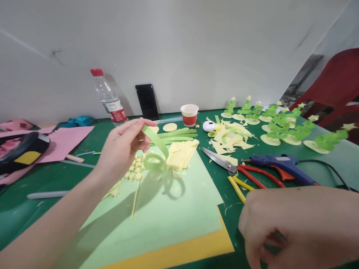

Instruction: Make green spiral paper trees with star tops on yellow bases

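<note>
My left hand (123, 145) pinches one end of a light green paper strip (157, 142), which hangs down and curls into loops at its lower end. Under it lies a pale green sheet (179, 209), with small yellow paper stars (136, 168), a thin stick (135, 198) and a stack of pale yellow strips (182, 154) on it. My right hand (269, 228) is at the lower right, below the yellow-handled tool (236, 189); its fingers are bent and blurred, and whether they hold anything cannot be made out.
Scissors (232, 166) and a blue glue gun (280, 164) lie at the right. Behind them are paper scraps (231, 136) and finished green spirals with stars (291, 130). A paper cup (189, 115), a phone (147, 101) and a bottle (110, 99) stand by the wall.
</note>
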Demonstrator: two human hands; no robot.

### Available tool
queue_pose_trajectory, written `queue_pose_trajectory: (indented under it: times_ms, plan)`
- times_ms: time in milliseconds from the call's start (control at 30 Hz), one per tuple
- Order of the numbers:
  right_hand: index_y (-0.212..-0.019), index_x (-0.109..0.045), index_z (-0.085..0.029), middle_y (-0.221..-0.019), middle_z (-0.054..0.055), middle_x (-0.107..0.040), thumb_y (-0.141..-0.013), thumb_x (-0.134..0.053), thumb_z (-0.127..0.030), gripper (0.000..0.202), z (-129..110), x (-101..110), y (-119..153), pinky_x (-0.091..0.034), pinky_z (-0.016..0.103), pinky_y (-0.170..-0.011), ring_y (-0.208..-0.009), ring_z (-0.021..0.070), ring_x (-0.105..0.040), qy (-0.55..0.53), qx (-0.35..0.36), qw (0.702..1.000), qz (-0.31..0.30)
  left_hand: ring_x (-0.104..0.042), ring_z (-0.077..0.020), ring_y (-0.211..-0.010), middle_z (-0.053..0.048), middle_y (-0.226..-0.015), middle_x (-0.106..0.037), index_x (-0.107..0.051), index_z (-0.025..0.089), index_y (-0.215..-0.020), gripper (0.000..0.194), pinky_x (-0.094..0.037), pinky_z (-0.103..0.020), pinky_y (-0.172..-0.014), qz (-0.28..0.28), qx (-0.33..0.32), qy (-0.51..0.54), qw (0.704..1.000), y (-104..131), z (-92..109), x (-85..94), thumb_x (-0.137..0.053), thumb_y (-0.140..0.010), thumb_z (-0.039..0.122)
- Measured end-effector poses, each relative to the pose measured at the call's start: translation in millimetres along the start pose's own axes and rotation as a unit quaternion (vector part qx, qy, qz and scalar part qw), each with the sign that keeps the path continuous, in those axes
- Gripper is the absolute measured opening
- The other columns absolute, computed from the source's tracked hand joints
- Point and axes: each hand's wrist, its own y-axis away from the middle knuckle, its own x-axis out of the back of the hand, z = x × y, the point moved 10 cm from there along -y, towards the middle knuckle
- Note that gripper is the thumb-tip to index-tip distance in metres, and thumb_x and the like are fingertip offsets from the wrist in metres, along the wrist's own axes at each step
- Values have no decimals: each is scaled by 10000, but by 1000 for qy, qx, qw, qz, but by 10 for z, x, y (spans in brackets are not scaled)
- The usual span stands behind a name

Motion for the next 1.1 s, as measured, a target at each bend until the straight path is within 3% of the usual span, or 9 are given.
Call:
queue_pose_trajectory:
  times_ms: [67, 100, 300, 400, 467, 567, 700, 933, 1100]
  plan:
    - [-685, -720, -185, -547, -25, -565, -735, -603, -170, 129, -8, -47, -29, -293, 154, -418, -494, 55, -437, -9, -13, 999, -52, -440, -70, -526, 22, -526, -508, -686, 152, -720, 223, -312, -164, -456, -24, -14, -27, 999, 79, 23, -93, -498, -840, 146]
    - [-697, -716, -187, -556, -24, -566, -757, -586, -191, 143, -26, 4, -48, -307, 157, -435, -496, 54, -426, -22, -11, 999, -39, -444, -71, -542, 20, -565, -520, -695, 167, -736, 206, -304, -162, -449, -39, -25, -43, 998, 120, 46, -138, -514, -834, 171]
    - [-631, -657, -203, -562, -5, -587, -734, -610, -300, 148, -79, 579, 1, -383, 173, -459, -508, 82, -486, -104, 37, 964, 241, -404, -81, -500, 20, -644, -513, -701, 247, -845, 207, -304, -193, -441, -139, -55, -113, 982, 336, 60, -382, -517, -840, 341]
    - [-655, -646, -200, -609, 19, -614, -748, -566, -337, 184, -78, 682, 47, -391, 195, -454, -511, 96, -494, -89, 39, 941, 325, -424, -89, -523, 25, -651, -511, -708, 288, -849, 211, -323, -192, -471, -187, -54, -155, 969, 428, -41, -535, -506, -844, 346]
    - [-682, -653, -203, -634, 21, -626, -755, -546, -323, 176, -94, 685, 40, -387, 199, -454, -519, 99, -490, -68, 43, 933, 350, -452, -95, -553, 24, -690, -545, -716, 287, -812, 207, -342, -196, -498, -215, -62, -173, 959, 497, -96, -645, -512, -838, 303]
    - [-700, -659, -205, -623, 8, -611, -750, -556, -298, 147, -80, 622, -17, -379, 193, -466, -528, 94, -478, -52, 37, 935, 349, -494, -115, -596, 24, -672, -582, -708, 260, -778, 140, -364, -208, -526, -231, -60, -183, 954, 575, -170, -742, -568, -792, 254]
    - [-706, -661, -189, -559, -11, -520, -730, -581, -322, 157, 16, 507, -98, -334, 186, -434, -496, 78, -421, -91, 6, 943, 321, -513, -125, -619, 26, -680, -598, -657, 223, -772, 59, -392, -222, -554, -208, -17, -157, 965, 593, -256, -736, -632, -723, 243]
    - [-678, -648, -150, -516, -31, -464, -704, -562, -233, 122, 43, 356, -199, -296, 170, -422, -470, 53, -360, -146, 2, 951, 272, -513, -111, -641, 36, -688, -581, -599, 200, -730, 22, -393, -214, -574, -235, 0, -134, 963, 636, -300, -802, -606, -728, 179]
    - [-682, -640, -174, -587, -15, -544, -699, -527, -181, 114, 49, 458, -138, -351, 177, -463, -516, 70, -427, -123, 7, 947, 297, -541, -115, -706, 20, -796, -599, -601, 219, -906, 176, -436, -220, -651, -335, -34, -100, 936, 667, -237, -886, -595, -753, 133]
